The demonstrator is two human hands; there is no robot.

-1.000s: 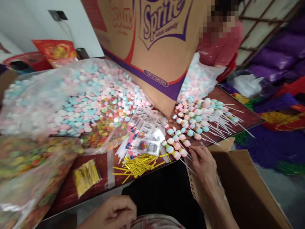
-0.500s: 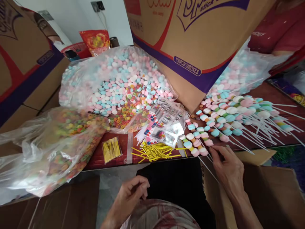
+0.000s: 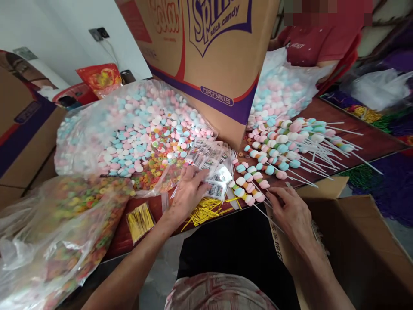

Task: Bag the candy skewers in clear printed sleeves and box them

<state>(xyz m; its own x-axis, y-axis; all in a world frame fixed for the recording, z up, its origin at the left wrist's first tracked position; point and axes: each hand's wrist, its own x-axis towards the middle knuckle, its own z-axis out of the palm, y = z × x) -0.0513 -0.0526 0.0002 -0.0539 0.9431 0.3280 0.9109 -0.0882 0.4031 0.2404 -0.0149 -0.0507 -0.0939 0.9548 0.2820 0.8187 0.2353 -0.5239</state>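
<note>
My left hand point(image 3: 187, 193) reaches over a pile of printed clear plastic bags point(image 3: 213, 161), thumb and fingers apart at the pile's near edge. Yellow twist ties point(image 3: 206, 211) lie loose just below it. At the table's front edge, my right hand point(image 3: 290, 213) has its thumb and forefinger pinched at the stick of a marshmallow skewer point(image 3: 254, 197). That skewer lies among a few others threaded with pink, white and blue marshmallows and coloured rings. Behind them is a heap of finished-looking skewers point(image 3: 290, 142), white sticks pointing right.
A big bag of marshmallows point(image 3: 129, 125) and a bag of coloured candy rings point(image 3: 74, 228) cover the left side. A tall carton point(image 3: 206, 64) stands at the back. A packet of twist ties point(image 3: 140, 221) lies front left. Across the table sits a person in red point(image 3: 319, 47).
My left hand has moved from my lap up and forward onto the plastic bags, its fingers opening. My right hand stays by the skewers' sticks. The camera view has shifted right.
</note>
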